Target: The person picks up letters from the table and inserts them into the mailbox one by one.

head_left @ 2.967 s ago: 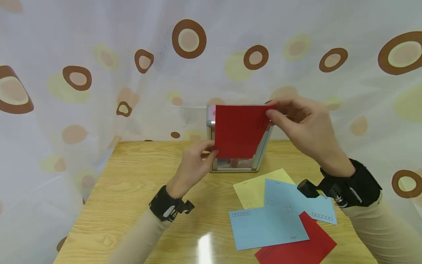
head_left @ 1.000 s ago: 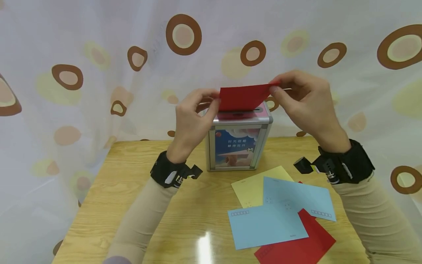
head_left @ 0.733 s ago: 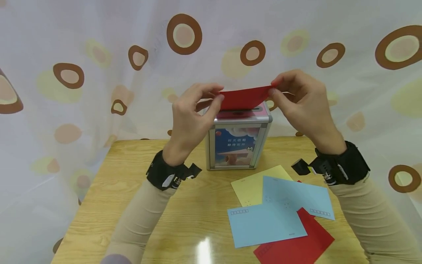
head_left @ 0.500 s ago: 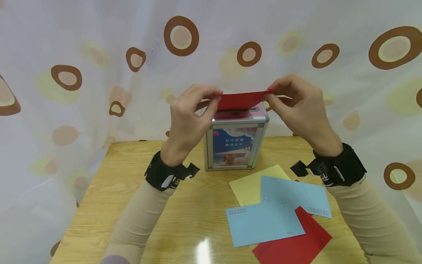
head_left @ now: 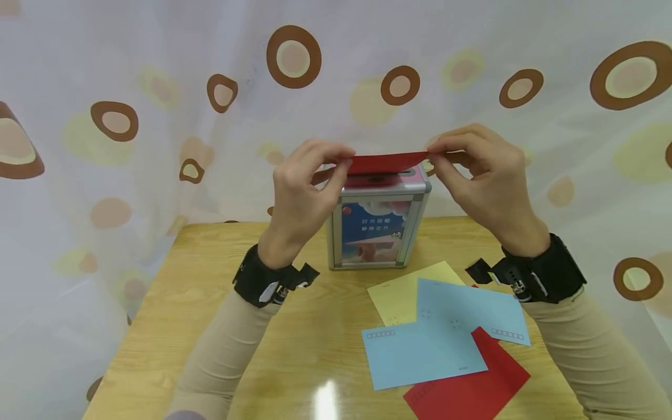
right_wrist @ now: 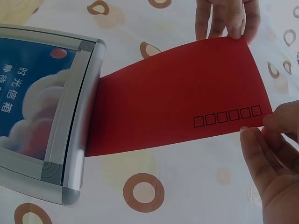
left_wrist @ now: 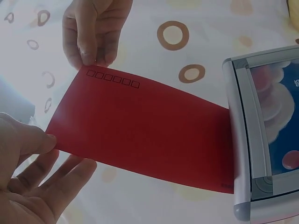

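Observation:
A red envelope (head_left: 387, 163) stands over the top of a silver-framed letter box (head_left: 378, 189), its lower edge at the slot. My left hand (head_left: 307, 189) pinches the envelope's near left corner between thumb and fingers. At the opposite corner, my right hand (head_left: 485, 178) pinches it the same way. Seen from the left wrist, the red envelope (left_wrist: 140, 126) bows slightly, with a row of small printed squares near the held edge. In the right wrist view, its far end disappears behind the front rim of the letter box (right_wrist: 77, 126).
On the wooden table (head_left: 210, 291), a yellow envelope (head_left: 404, 291), two overlapping blue envelopes (head_left: 420, 356) and a red one (head_left: 472, 391) lie in front and right of the box. A patterned curtain (head_left: 157, 58) hangs right behind the box and table.
Both hands have raised the red envelope from in front of the box to above its top. Over the last second, the envelope's held edge has dropped slightly toward the slot.

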### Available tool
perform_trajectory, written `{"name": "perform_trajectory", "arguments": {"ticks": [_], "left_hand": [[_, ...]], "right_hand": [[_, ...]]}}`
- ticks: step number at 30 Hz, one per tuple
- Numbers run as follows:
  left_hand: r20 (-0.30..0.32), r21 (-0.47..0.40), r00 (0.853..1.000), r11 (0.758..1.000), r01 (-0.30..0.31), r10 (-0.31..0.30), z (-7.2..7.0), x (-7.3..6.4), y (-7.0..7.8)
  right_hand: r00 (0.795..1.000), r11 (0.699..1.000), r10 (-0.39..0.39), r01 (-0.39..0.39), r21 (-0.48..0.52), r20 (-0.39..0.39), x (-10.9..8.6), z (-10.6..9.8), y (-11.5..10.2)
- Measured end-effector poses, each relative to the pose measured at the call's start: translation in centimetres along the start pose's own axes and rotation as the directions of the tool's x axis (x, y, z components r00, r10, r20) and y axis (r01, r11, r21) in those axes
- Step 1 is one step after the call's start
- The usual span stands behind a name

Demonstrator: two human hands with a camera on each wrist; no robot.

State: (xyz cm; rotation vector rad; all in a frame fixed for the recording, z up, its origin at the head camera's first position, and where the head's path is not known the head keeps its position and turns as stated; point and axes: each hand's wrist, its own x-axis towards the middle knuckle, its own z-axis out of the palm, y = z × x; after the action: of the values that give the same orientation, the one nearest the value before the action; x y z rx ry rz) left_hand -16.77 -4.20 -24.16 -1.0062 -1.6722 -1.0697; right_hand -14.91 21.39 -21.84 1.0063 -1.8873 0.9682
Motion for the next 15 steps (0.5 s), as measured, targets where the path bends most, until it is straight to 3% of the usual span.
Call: {"name": "perform_trajectory", "arguments": {"ticks": [9,15], "left_hand": [[0.029,-0.002,1.0,1.0,0.003,-0.003,0.1,-0.4,0.2],[0.017,-0.021,1.0,1.0,-0.016,0.017,0.4,-0.8,0.3]], "right_hand": [[0.999,1.0,0.022,-0.021,0.02,-0.037,0.1,0.2,-2.2],[0.998,0.999,0.04,-0.04,-0.004,-0.056,-0.5,0.3,-2.4]]}}
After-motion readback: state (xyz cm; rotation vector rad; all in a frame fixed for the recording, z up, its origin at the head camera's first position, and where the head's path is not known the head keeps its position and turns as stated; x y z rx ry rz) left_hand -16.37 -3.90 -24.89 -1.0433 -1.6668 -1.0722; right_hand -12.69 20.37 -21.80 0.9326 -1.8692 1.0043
